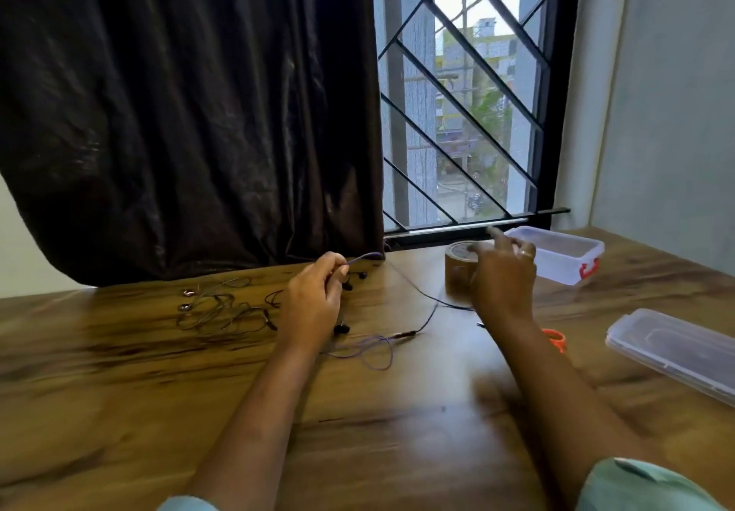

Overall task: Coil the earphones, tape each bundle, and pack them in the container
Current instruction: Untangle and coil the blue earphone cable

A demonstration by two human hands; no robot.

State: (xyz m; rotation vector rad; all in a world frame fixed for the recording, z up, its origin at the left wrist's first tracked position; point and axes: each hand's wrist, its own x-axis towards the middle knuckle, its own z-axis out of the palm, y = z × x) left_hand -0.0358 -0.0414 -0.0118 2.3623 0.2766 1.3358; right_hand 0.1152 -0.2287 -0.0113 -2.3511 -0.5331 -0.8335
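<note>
My left hand (316,297) pinches a purple earphone cable (368,349) above the wooden table (119,371); the cable loops down to a plug near the table's middle. Two dark earbuds (354,279) lie just right of that hand. A tangled grey earphone set (222,307) lies to the left. My right hand (503,275) is blurred, fingers spread, in front of a brown tape roll (461,260). A black cable (429,295) runs under it. The clear container (557,252) stands behind the right hand.
The container's clear lid (676,351) lies at the right edge. Orange scissor handles (557,339) peek out beside my right forearm. A dark curtain (191,112) hangs behind the table's left half, a barred window (461,112) behind the right.
</note>
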